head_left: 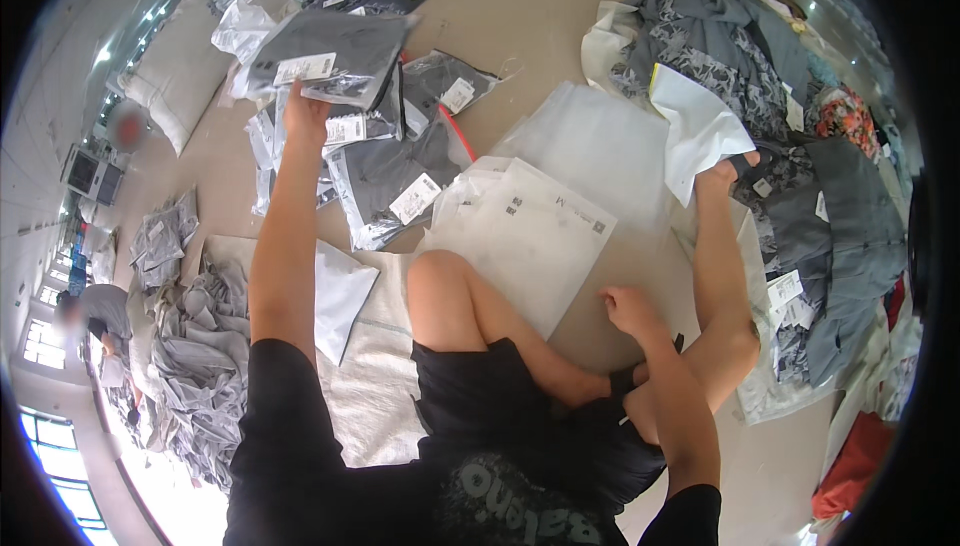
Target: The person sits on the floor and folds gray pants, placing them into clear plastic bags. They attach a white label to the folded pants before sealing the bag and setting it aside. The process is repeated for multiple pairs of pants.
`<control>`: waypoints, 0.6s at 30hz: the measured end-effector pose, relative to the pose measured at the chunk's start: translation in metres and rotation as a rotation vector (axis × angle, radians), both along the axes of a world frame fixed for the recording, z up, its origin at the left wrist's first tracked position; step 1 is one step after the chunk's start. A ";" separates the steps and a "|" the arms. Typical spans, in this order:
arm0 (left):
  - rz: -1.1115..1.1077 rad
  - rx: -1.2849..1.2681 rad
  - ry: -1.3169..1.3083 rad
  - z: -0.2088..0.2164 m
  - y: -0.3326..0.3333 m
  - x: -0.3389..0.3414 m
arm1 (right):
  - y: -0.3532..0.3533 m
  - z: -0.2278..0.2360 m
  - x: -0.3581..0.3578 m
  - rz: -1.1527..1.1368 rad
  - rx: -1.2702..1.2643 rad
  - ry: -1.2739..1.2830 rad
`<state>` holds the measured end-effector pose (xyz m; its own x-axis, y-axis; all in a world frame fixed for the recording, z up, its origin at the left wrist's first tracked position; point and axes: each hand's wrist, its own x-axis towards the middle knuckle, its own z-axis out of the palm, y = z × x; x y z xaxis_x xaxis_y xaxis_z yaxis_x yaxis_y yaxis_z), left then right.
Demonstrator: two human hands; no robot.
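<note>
The left hand [306, 118] reaches far out on a straight arm. Its fingers pinch the near edge of a clear plastic bag with dark gray clothing inside [345, 41]. The bag is smooth, shiny and flat, with a white paper label [304, 69]. It is over a pile of bagged clothes [385, 181] on the floor [540, 31]. The right arm is bent, and the right hand [632, 310] is loosely curled near the right edge of the thin, milky printed bags [535, 221]. I can't tell if its fingers hold anything.
</note>
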<state>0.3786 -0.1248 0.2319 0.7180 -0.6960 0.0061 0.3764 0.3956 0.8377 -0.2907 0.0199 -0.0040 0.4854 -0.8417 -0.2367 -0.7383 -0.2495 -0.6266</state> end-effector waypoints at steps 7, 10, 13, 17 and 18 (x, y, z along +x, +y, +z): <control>-0.516 0.455 -0.615 -0.148 0.049 -0.166 | -0.004 0.017 -0.017 -0.052 -0.060 -0.094; -0.930 0.480 -0.913 -0.194 0.058 -0.276 | -0.019 0.045 -0.039 -0.075 -0.043 -0.199; -0.932 0.381 -1.099 -0.242 0.076 -0.323 | -0.039 0.100 -0.042 -0.097 -0.172 -0.431; -0.884 0.399 -1.679 -0.233 0.122 -0.367 | -0.042 0.180 -0.119 -0.494 -0.224 -0.550; -0.931 0.364 -1.644 -0.234 0.120 -0.369 | -0.048 0.176 -0.142 -0.617 -0.298 -0.607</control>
